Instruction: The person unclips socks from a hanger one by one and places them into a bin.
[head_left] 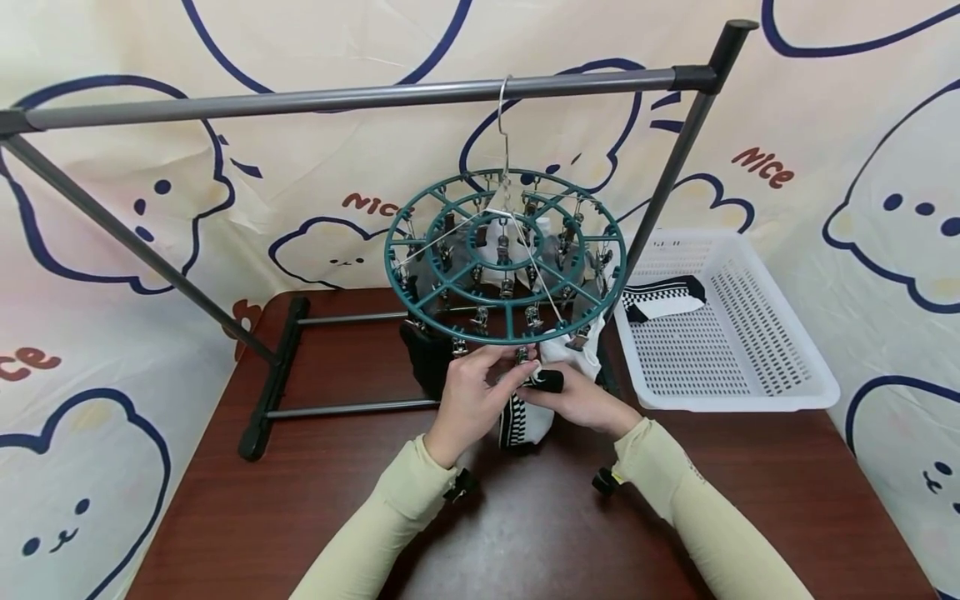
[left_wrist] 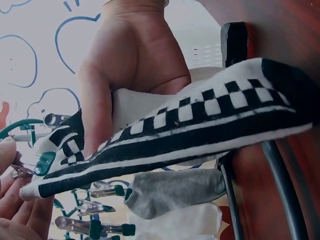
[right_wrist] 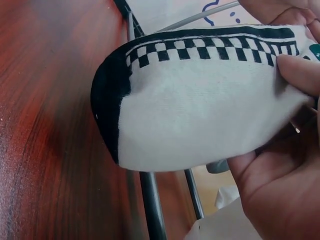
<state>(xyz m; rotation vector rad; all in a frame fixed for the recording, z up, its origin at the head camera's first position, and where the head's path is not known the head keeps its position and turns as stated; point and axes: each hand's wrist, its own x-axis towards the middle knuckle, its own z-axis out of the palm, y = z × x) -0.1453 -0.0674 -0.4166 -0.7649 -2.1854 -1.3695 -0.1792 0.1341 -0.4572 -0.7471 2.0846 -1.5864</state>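
Observation:
A white sock with black-and-white checks and black toe point(head_left: 525, 421) hangs below the near rim of a round green hanger point(head_left: 508, 339). My right hand point(head_left: 581, 400) pinches the sock near its cuff, thumb on the cloth in the right wrist view. My left hand point(head_left: 472, 392) holds a metal clip point(head_left: 522, 355) at the hanger's front edge. In the left wrist view, the clip's green tip point(left_wrist: 44, 162) lies on the sock's cuff, beside the left fingers point(left_wrist: 10, 185). Part of the cuff is hidden behind the fingers.
The hanger hooks over a grey rack bar point(head_left: 337, 100). Other socks hang from its clips, among them a black one point(head_left: 427, 358) and a grey one point(left_wrist: 175, 192). A white basket point(head_left: 750, 398) at the right contains another checked sock point(head_left: 663, 298). Rack feet point(head_left: 258, 433) stand on the table.

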